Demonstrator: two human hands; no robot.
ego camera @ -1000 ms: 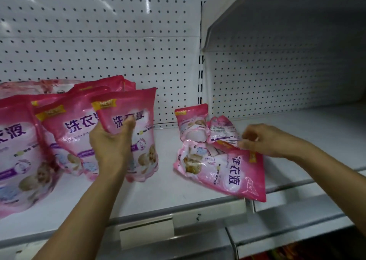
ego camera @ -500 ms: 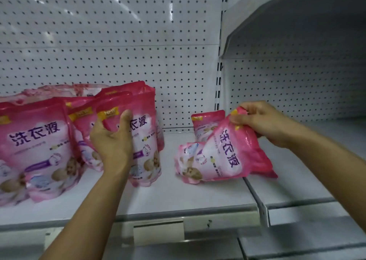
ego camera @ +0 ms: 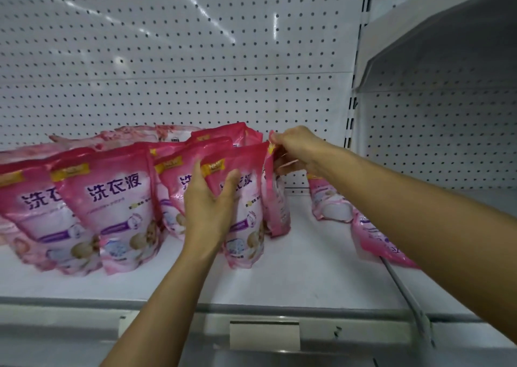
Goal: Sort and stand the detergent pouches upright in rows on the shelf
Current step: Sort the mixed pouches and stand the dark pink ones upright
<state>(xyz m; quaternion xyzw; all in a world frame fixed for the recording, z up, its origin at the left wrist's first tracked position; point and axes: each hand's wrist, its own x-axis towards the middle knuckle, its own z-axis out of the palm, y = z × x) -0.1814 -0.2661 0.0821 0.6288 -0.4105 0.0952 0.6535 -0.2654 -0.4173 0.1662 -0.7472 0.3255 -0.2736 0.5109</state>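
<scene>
glossy pink plastic detergent pouch [ego camera: 275,198] stood edge-on at the right end of the front row on the white metal shelf [ego camera: 307,268], its top seam pinched closed in the right hand [ego camera: 296,149]. left hand [ego camera: 208,204] was spread flat on the neighbouring front pink pouch [ego camera: 240,215], bracing it upright, gripping nothing. two more pink pouches [ego camera: 330,198] lay slumped to the right, partly behind the forearm, unsorted. perforated white back panel [ego camera: 195,73] sat behind. judgement: the held pouch looked soft and bottom-heavy, so turn it face-forward, seat the base flat, press it against its neighbour, release the top last.
</scene>
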